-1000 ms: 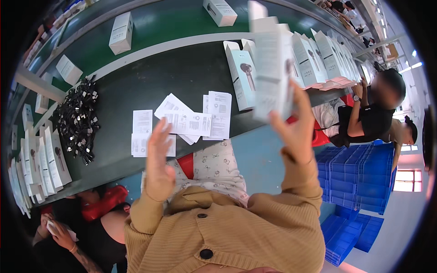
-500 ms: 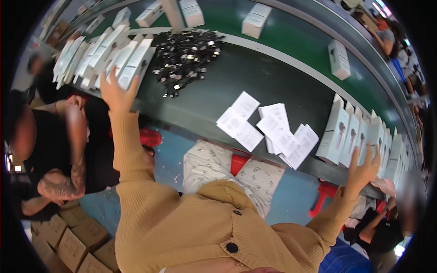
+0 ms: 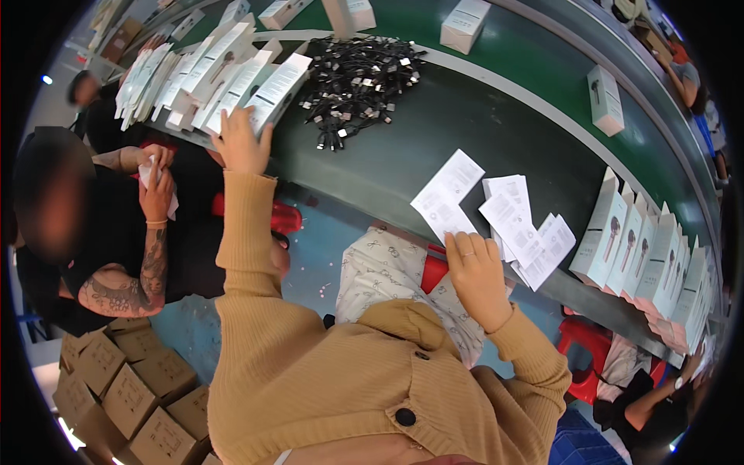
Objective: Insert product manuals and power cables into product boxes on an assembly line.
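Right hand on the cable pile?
No, the right hand is at the near edge of the printed leaflets, apart from the black cable pile.

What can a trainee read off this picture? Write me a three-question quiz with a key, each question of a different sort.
1. True or false: the black cables lie in a pile on the table, left of the papers.
2. Which row of white boxes is the left hand at, the one on the left or the one on the right?
3. Which is nearest the right hand?
A. the cables
B. the papers
C. the boxes

Key:
1. True.
2. The one on the left, at its end beside the cables.
3. B.
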A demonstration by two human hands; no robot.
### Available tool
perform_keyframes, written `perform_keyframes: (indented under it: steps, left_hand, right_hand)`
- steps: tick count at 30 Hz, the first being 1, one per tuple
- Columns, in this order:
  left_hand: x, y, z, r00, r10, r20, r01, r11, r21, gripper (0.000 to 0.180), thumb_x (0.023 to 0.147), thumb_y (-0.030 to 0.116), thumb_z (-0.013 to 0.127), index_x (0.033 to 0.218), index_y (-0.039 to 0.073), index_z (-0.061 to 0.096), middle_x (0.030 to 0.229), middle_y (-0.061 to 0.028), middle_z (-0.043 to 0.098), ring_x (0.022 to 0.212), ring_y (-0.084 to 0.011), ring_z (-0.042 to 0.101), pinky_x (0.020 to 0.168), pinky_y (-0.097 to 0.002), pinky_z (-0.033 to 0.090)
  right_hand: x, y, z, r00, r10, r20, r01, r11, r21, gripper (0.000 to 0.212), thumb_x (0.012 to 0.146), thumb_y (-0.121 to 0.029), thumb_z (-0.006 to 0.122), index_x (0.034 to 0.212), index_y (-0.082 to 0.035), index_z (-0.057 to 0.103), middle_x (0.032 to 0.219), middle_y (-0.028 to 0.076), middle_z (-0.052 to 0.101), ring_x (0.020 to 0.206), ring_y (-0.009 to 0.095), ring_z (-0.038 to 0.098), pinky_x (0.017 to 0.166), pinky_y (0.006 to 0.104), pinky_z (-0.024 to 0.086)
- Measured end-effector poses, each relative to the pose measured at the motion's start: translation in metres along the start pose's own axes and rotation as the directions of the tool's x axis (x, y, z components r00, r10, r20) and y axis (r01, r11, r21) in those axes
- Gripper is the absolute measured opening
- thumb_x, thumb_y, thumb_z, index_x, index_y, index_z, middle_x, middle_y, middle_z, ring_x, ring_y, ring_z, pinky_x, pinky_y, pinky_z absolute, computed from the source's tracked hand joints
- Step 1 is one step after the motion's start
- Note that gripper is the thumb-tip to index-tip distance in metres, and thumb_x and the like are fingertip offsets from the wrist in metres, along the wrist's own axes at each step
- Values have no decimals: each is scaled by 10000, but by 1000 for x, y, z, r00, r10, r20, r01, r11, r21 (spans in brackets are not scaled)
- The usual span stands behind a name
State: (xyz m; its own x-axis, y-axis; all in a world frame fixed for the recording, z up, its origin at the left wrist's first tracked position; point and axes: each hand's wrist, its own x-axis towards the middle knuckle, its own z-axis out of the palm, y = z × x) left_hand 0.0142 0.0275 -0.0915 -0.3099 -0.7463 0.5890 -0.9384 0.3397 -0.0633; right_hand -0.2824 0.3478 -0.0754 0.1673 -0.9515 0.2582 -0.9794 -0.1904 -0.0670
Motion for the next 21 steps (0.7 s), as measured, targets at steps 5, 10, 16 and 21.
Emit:
perform_keyframes:
  steps: [5, 10, 16, 21]
  left_hand:
    - [-7, 8, -23, 993, -89, -72, 61, 943, -327, 527, 801, 242, 702, 1231, 27, 485, 1174, -178, 544, 1166, -393, 461, 984, -481, 360]
    - [-32, 24, -49, 919, -352, 177, 273, 246, -930, 642, 805, 139, 731, 1316, -36, 384, 1210, -143, 512, 1149, -227, 486, 993, -347, 372]
    - [-80, 86, -84, 842, 230, 488, 537, -266, -801, 847, 715, 121, 800, 1357, 40, 253, 1203, -119, 511, 1119, -180, 505, 972, -328, 391]
    - [-106, 118, -87, 586, 607, 536, 785, -262, -562, 938, 636, 92, 847, 1355, 61, 246, 1170, -123, 555, 1110, -175, 517, 954, -316, 393]
  right_hand:
    - [-6, 13, -1, 992, -56, -114, 70, 990, 121, 310, 704, -2, 609, 1011, 34, 622, 890, 100, 587, 781, 249, 562, 638, 338, 436]
    - [0, 19, -20, 936, 182, -300, -171, 983, 64, 129, 759, -29, 622, 884, -60, 628, 743, 51, 613, 589, 207, 557, 499, 326, 416]
    - [2, 39, -71, 709, 552, -440, -359, 818, 449, 97, 822, -11, 678, 918, -17, 662, 817, 106, 683, 625, 172, 640, 529, 254, 481]
    - [2, 55, -126, 667, 661, -343, -320, 670, 670, 95, 829, 18, 668, 921, 16, 691, 796, 56, 687, 654, 57, 581, 576, 187, 467]
